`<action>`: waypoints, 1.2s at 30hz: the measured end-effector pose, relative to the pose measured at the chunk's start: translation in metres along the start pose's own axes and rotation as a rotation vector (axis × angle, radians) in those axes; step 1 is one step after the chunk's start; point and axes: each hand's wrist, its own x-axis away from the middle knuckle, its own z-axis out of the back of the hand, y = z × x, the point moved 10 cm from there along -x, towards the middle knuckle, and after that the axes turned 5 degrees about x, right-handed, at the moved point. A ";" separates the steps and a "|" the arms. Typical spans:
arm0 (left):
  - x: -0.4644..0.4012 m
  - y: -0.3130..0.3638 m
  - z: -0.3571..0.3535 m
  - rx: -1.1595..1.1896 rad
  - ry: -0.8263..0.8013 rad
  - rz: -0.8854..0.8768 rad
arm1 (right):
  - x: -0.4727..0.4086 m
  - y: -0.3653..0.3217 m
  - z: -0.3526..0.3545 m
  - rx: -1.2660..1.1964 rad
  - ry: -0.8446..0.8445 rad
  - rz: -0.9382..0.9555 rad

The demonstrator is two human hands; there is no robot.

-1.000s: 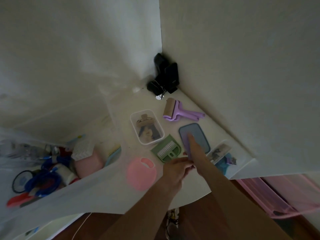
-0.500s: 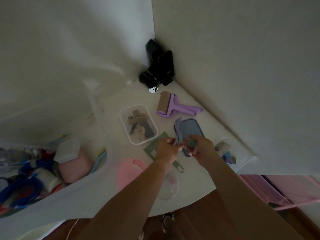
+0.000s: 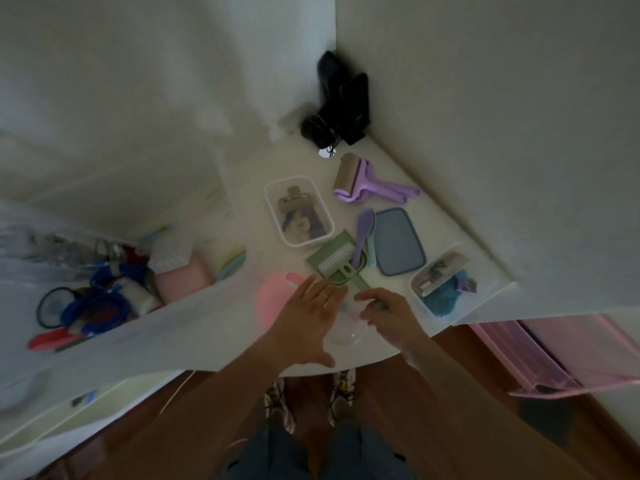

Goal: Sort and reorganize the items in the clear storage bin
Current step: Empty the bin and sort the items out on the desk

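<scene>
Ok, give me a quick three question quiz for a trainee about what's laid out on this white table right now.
1. True or false: the purple plastic lint roller lies inside the small clear plastic container.
2. Which thing lies directly beside the blue rectangular lid: A) the lilac plastic spoon, B) the pink round silicone mat, C) the black devices in the corner?
3. Fill in: the green plastic dustpan carries a small white ____ on it.

Key: 1 false, it lies on the white table beyond the container. 2 A. 3 brush.
</scene>
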 end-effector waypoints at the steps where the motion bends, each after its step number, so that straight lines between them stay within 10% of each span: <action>1: -0.002 -0.001 -0.009 -0.049 -0.031 0.006 | 0.000 0.004 -0.003 0.020 0.026 0.009; 13: 0.029 0.003 0.079 0.608 0.520 0.088 | 0.049 -0.093 0.016 0.931 0.283 0.332; 23: 0.079 -0.017 0.159 0.782 0.659 0.087 | 0.111 -0.222 0.015 1.038 0.096 0.900; 25: 0.091 -0.023 0.176 0.803 0.729 0.078 | 0.126 -0.250 0.026 0.873 0.086 0.890; 30: 0.104 -0.033 0.202 0.871 0.877 0.060 | 0.123 -0.273 0.018 -0.421 -0.343 0.598; 36: 0.106 -0.032 0.213 0.884 0.965 0.074 | 0.118 -0.270 -0.014 -0.704 -0.360 0.556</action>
